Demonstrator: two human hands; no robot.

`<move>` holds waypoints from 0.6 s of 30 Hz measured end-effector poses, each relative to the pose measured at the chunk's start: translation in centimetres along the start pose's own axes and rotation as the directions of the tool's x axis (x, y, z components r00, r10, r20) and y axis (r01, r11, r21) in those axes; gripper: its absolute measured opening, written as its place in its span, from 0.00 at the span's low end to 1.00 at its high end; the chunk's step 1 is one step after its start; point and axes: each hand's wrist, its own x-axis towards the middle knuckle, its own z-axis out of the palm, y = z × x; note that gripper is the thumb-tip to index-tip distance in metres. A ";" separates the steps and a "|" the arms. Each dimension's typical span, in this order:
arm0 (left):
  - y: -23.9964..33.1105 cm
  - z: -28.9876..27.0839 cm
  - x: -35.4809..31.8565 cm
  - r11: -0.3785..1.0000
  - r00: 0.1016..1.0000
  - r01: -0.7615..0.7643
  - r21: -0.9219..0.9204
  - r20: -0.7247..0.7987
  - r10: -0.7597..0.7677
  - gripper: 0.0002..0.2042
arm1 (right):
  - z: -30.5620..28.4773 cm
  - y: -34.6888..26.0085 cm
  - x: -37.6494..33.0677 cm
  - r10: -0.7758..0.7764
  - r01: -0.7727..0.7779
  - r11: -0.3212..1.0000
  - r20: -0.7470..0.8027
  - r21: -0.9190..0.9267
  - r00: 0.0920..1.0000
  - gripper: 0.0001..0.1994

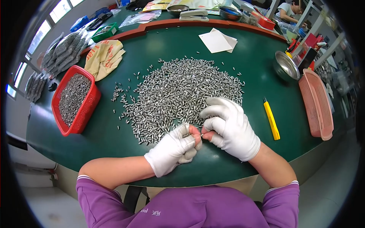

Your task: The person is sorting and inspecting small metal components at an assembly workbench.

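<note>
A wide heap of small silver metal parts (178, 91), short and cylindrical, lies on the green tabletop in front of me. At its near edge my two gloved hands meet. My left hand (175, 149) is closed, with bare thumb and fingertip showing from the white glove. Thumb and forefinger of my right hand (230, 127) pinch toward the same spot, its other fingers curled over the heap. Between the fingertips sits a small metal part (202, 135), mostly hidden, which both hands appear to grip.
At left stands a red plastic basket (94, 91) of similar parts, beside a cream cloth bag (104, 59). A yellow cutter knife (272, 119), a steel bowl (287, 65) and a pink basket (315, 108) lie right. White cards (216, 41) lie behind the heap. Another person (287, 13) sits far right.
</note>
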 end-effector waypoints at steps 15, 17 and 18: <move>0.1 0.1 -0.3 1.000 0.999 0.011 0.001 -0.051 -0.011 0.08 | 0.6 0.9 -0.4 0.086 -0.085 0.995 0.012 -0.056 0.996 0.09; -0.1 -0.3 -0.4 1.000 1.000 0.001 -0.014 -0.023 -0.001 0.09 | 0.7 0.8 -0.3 0.084 -0.082 0.995 0.038 -0.054 0.996 0.10; -0.1 -0.3 -0.4 1.000 1.000 -0.015 -0.009 -0.021 0.015 0.09 | 0.7 0.6 -0.2 0.066 -0.062 0.995 0.048 -0.082 0.997 0.10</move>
